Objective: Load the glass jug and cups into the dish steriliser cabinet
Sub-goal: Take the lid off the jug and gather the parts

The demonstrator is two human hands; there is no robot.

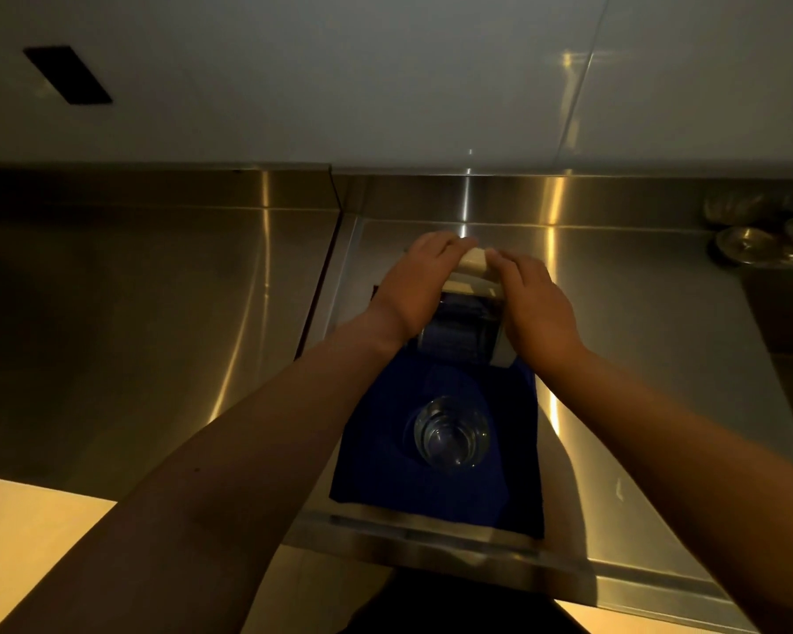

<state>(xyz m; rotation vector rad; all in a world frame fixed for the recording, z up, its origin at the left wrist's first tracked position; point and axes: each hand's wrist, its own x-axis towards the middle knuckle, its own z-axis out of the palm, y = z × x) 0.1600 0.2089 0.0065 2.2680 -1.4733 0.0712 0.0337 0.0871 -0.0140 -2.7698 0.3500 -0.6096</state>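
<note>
Two hands on one glass jug, one blue cloth, one steel counter.
Your left hand (pixel 415 286) and right hand (pixel 534 304) both clasp the glass jug (pixel 458 331) by its pale lid (pixel 612 263), fingers curled around it from either side. The jug stands at the far end of the blue cloth (pixel 376 450) on the counter (pixel 637 359); near you, cups (pixel 449 432) sit nested, count unclear.

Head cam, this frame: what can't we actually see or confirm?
- Glass jug: both hands cover its top and sides; grip unclear.
- Left hand, right hand: fingertips hidden behind the pale lid.
- Metal bowls, far right: dim, cut by the frame edge.
- Steriliser cabinet: not in view.
</note>
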